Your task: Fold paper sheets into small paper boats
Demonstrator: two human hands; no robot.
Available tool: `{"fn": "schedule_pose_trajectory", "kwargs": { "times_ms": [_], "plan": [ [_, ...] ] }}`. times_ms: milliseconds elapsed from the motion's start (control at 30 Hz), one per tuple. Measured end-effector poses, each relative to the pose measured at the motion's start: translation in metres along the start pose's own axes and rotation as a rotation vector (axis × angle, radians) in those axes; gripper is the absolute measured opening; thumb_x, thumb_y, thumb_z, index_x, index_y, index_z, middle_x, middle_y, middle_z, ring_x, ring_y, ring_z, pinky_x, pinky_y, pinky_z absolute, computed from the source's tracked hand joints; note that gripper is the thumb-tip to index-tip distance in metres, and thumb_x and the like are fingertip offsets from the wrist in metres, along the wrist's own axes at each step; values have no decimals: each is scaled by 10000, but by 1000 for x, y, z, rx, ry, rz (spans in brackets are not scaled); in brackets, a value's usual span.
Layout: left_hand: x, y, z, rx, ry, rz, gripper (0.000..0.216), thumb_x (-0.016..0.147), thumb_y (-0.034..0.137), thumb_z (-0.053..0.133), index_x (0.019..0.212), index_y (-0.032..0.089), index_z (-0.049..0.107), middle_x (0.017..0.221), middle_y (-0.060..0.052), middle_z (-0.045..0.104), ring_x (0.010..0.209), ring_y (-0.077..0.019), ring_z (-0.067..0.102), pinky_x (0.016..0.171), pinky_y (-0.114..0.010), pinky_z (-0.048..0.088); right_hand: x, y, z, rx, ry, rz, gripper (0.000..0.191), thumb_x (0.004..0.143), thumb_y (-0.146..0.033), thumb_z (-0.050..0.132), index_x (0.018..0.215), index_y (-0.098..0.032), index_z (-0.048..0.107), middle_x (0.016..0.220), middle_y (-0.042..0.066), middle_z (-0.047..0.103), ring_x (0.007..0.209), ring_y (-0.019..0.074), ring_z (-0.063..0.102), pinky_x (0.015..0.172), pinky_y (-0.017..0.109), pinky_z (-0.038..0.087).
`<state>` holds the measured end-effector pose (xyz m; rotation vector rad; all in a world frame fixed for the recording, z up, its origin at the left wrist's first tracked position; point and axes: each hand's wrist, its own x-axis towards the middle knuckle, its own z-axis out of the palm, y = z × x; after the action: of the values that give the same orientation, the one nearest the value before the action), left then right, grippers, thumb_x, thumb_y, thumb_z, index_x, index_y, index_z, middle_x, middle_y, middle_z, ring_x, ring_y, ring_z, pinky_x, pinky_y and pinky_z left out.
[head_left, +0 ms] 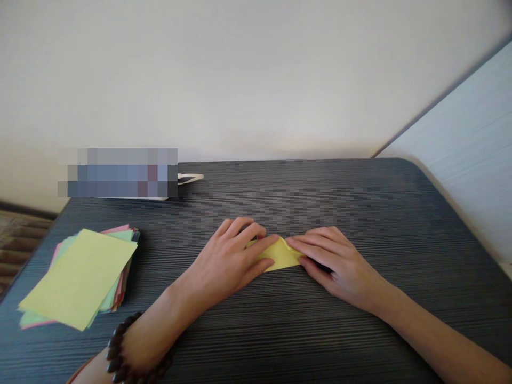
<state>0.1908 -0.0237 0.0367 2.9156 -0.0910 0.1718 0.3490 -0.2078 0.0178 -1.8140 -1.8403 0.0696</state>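
A folded piece of yellow paper (282, 257) lies on the dark tabletop between my hands, with a small raised fold near its upper right. My left hand (236, 253) covers its left end, index finger and thumb pressed onto it and the other fingers curled. At the right end, my right hand (336, 258) grips the paper between thumb and fingertips. Both ends of the paper are partly hidden by fingers. A dark bead bracelet (116, 349) circles my left wrist.
A stack of coloured paper sheets (80, 277), yellow on top, sits at the left of the dark table (260, 197). Behind it stands a pixelated, blurred-out object (124, 178) with a white cable (192, 177) beside it. A pale wall (256, 80) rises behind the table.
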Motion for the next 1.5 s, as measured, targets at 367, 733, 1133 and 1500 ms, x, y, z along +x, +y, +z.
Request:
{"fn": "schedule_pose_trajectory", "kwargs": {
  "times_ms": [367,733,1133,1500],
  "plan": [
    [-2,-2,-4,-26,-46,1,353,941,342,421,1279,273,499,1062,-54,549,1059,-248,441,876,-425,383,-2,0,-4,-85,-87,-50,371,865,-118,514,1213,-225,587,1213,39,616,1035,202,502,875,384,433],
    [-3,-7,-4,-59,-40,21,377,932,348,443,1297,267,492,1088,-70,544,1071,-248,425,888,-424,375,-1,0,-8,-51,-143,-27,393,887,-134,482,1253,-258,553,1214,28,622,1044,205,502,885,415,431],
    [-3,-6,-5,-27,-51,31,387,944,357,413,1311,247,470,1094,-71,546,1065,-245,435,892,-427,381,-1,-3,-8,-96,-121,-45,385,877,-123,487,1238,-232,567,1212,40,626,1032,213,511,867,412,431],
    [-1,-2,-8,-2,-92,21,369,947,321,396,1303,266,474,1091,-74,529,1045,-250,436,879,-426,384,0,-3,-8,-100,-118,-50,404,861,-106,486,1238,-226,567,1200,40,634,1013,214,523,850,417,452]
  ]
}}
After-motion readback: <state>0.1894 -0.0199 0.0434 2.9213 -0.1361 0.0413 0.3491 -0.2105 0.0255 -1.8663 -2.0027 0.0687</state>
